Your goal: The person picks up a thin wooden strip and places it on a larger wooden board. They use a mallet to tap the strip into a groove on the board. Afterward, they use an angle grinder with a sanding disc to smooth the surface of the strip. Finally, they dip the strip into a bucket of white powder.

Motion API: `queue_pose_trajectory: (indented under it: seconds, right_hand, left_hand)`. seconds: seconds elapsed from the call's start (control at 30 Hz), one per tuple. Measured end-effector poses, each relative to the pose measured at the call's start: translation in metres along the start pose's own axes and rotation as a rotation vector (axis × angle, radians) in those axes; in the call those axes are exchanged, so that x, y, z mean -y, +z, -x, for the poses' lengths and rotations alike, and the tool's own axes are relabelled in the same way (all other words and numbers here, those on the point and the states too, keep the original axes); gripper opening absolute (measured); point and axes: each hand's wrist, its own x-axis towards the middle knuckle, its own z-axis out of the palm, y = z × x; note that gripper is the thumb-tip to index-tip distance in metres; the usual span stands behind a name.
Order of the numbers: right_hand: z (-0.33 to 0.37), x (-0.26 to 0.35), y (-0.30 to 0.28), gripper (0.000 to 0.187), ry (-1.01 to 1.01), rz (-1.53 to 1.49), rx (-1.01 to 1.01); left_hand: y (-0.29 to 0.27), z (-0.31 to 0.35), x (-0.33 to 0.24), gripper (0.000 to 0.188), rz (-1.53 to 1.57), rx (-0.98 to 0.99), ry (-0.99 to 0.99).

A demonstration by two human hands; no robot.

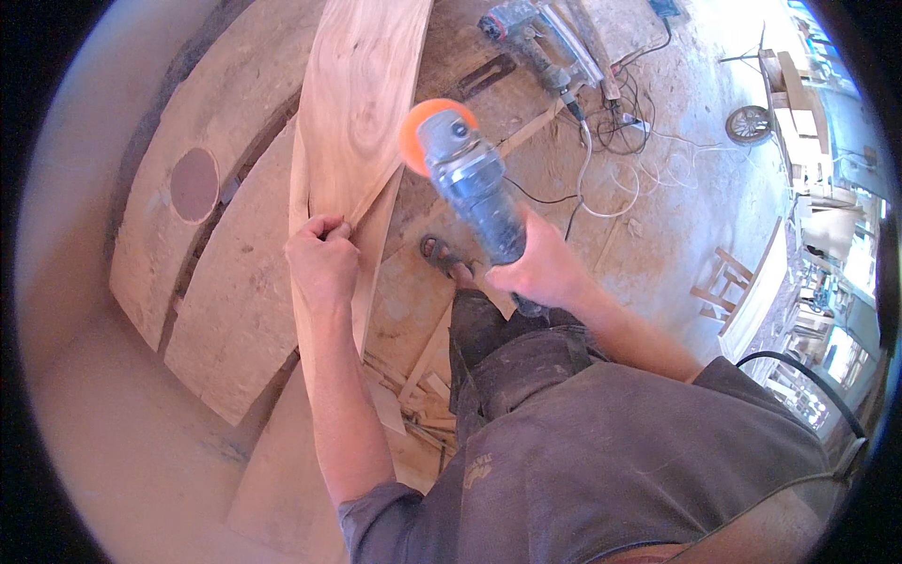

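My right hand [545,258] is wrapped round the body of an angle grinder [479,188]. Its head carries an orange disc [413,136], raised near the right edge of a long pale wooden board [362,85]. My left hand [324,263] is closed with fingertips pinched together over the wood, by a narrow slanting edge or strip [378,195]; what the fingers hold, if anything, is hidden. To the left, a round brown sanding disc [194,185] lies on a wide, dusty slab [240,273].
A nail gun [550,52] lies on the floor ahead, with a pale hose [590,155] and tangled dark cables [625,127]. Wood offcuts [427,376] lie beside my legs. At the right are a spoked wheel [749,124] and a small wooden frame [723,287].
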Motion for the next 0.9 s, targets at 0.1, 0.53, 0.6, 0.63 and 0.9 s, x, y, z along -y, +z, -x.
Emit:
queue_pose_trajectory:
  seconds: [0.1,0.53,0.6,0.63,0.9]
  right_hand:
    - [0.008,0.003,0.019,0.061,-0.040,0.022,0.094]
    - [-0.011,0.005,-0.005,0.058,0.094,0.025,0.001]
    - [-0.017,-0.001,-0.015,0.065,0.135,-0.062,-0.043]
    - [-0.021,-0.008,-0.020,0.064,0.132,-0.069,-0.073]
    - [-0.014,-0.026,-0.037,0.055,0.088,-0.220,-0.110]
  left_hand:
    - [-0.001,0.002,-0.005,0.011,-0.021,-0.003,-0.035]
    - [-0.001,-0.001,-0.004,0.007,0.015,0.027,-0.004]
    - [-0.004,-0.003,-0.006,0.006,0.047,0.051,-0.028]
    - [-0.006,-0.004,-0.011,0.006,0.075,0.075,-0.057]
    - [-0.027,-0.028,-0.020,0.001,0.260,0.226,-0.271]
